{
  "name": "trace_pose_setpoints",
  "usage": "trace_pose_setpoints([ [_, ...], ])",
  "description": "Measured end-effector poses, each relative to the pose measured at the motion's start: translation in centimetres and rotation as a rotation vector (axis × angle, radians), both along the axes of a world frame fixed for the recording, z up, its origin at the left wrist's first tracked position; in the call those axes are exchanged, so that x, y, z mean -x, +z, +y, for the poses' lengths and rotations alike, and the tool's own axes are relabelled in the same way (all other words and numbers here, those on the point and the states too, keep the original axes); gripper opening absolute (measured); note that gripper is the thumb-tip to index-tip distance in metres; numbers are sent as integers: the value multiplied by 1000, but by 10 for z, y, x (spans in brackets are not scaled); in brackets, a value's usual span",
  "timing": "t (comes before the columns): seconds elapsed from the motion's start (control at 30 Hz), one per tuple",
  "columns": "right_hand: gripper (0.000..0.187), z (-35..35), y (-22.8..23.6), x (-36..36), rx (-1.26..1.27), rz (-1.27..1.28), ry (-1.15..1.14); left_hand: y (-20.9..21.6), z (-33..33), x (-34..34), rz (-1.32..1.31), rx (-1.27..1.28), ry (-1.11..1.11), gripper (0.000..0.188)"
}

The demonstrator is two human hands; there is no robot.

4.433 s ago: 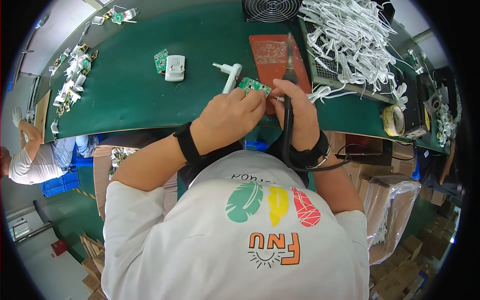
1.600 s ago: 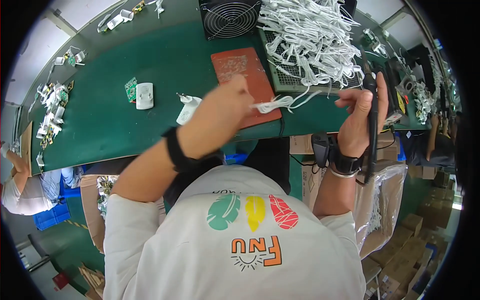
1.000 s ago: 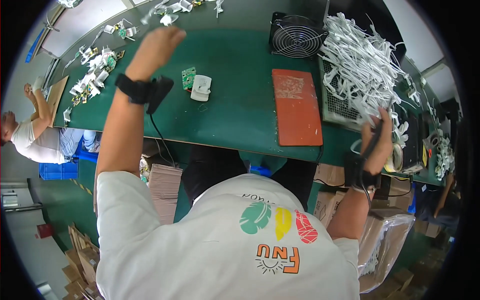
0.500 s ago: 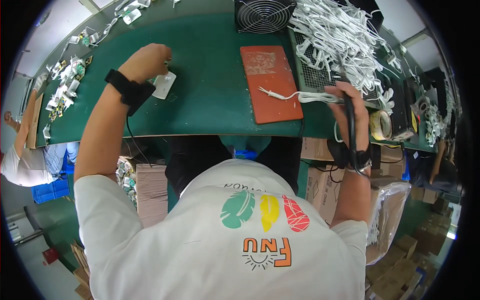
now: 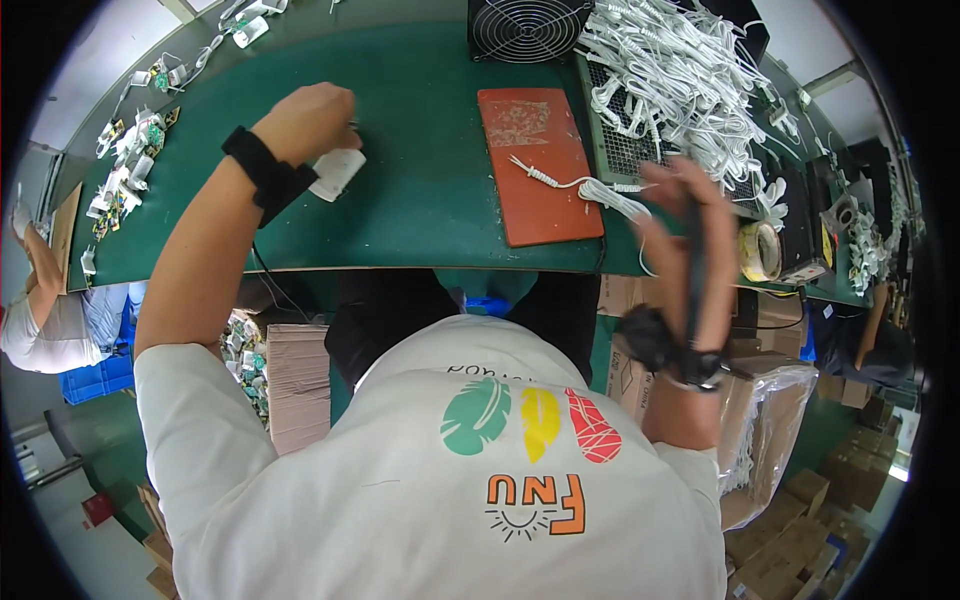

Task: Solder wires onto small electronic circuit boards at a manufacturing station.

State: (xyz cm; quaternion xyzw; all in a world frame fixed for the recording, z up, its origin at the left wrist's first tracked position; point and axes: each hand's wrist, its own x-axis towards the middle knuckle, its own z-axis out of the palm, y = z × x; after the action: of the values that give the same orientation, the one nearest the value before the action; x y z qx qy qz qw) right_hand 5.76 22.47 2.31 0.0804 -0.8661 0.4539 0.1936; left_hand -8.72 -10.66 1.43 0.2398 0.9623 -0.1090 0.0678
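The left hand (image 5: pixel 308 122) is stretched out over the green bench (image 5: pixel 420 210), fingers curled down onto a small white plastic plug housing (image 5: pixel 338 174) that lies just under the heel of the hand; whether the fingers truly clasp it cannot be told, since the back of the hand hides them. A black strap (image 5: pixel 265 172) wraps the wrist behind it. Beyond that hand, toward the bench's far left edge, lie scattered small green circuit boards with white parts (image 5: pixel 125 165).

The right hand (image 5: pixel 690 225) is raised and blurred, closed around a dark slender pen-shaped tool (image 5: pixel 692 270) that runs down along the palm toward the wrist. Just ahead of its fingers a white cord with a coiled end (image 5: pixel 585 186) lies across a rust-red rectangular mat (image 5: pixel 537 162), the cord's near end reaching the hand. Farther out from this hand sits a heap of white cords (image 5: pixel 680 75) on a dark wire tray, and beside that a black square fan (image 5: pixel 527 25). To the hand's outer side a roll of yellowish tape (image 5: pixel 764 250) rests near the bench edge.
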Motion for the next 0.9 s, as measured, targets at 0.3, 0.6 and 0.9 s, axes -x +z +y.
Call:
trace_pose_setpoints([
  [0.3,52,-50,-69,39,-94,-13,148,11,61,-71,-144,-266,-519,15],
  [0.6,46,-52,-65,28,208,-70,156,-26,71,-129,122,-348,-180,26],
  [0.9,42,-36,-48,17,467,-88,93,-31,100,-111,322,-649,-184,27],
])
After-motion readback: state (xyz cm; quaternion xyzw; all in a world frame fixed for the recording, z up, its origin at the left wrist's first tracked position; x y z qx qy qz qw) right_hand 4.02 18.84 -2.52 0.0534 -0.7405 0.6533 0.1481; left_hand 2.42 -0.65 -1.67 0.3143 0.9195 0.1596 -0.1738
